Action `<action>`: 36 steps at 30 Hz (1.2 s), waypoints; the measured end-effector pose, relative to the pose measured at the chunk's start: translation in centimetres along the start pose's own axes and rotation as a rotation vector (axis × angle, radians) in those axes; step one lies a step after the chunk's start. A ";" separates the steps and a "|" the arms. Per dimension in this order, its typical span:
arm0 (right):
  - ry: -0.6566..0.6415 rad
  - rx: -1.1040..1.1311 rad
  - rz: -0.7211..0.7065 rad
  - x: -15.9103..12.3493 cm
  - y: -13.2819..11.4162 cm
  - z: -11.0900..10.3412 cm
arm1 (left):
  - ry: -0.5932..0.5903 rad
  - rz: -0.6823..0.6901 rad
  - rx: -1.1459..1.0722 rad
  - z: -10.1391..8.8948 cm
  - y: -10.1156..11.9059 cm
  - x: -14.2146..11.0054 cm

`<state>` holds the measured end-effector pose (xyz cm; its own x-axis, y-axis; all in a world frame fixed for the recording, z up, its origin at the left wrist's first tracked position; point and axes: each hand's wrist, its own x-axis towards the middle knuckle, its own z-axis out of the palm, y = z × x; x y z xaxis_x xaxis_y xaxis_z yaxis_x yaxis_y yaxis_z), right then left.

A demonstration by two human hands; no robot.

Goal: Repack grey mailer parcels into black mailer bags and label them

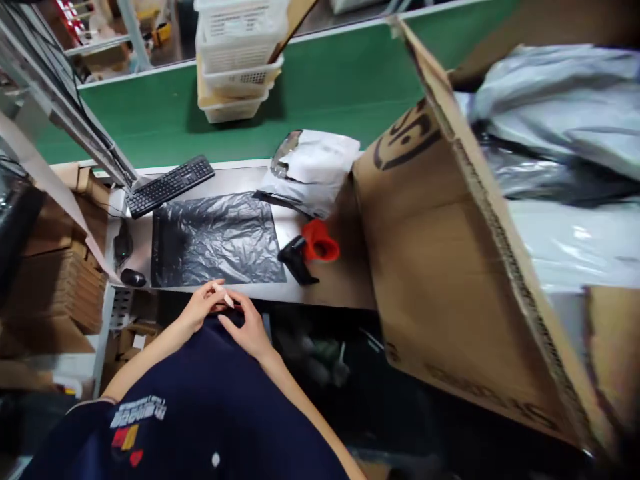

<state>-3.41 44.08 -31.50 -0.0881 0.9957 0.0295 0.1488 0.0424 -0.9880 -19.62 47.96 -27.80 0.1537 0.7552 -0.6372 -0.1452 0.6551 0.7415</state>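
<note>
Close to my body at the table's front edge, both hands meet around a small white strip [223, 295] that looks like folded paper or a label. My left hand [201, 305] is closed, pinching the strip between its fingers. Curled in from the other side, my right hand [251, 328] has its fingertips on the strip's lower end, its thumb a little apart. Just beyond the hands lies a flat black plastic bag [217, 240], slightly wrinkled. What the strip is exactly is too small to tell.
A black keyboard [171, 185] and mouse [133, 277] sit left. Right of the bag are a black handheld device [299, 261], a red hollow object [320, 241] and a white mailer bag [320, 163]. A large cardboard box [430, 247] blocks the right. White baskets [237, 73] stand behind.
</note>
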 end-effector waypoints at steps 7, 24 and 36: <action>0.209 -0.375 -0.087 -1.4 1.8 -3.2 | -0.067 0.076 0.234 2.8 0.2 3.2; 0.432 -0.594 0.261 -3.9 9.1 -0.6 | -0.127 0.187 0.929 -3.4 15.0 26.6; 0.523 -0.578 0.475 1.4 11.5 6.3 | -0.229 0.535 1.364 -3.0 21.2 42.6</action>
<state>-8.07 45.47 -43.73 0.5453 0.8236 -0.1562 0.5380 -0.4868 -0.6882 -19.11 94.07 -39.84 0.5451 0.7896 -0.2817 0.7548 -0.3160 0.5749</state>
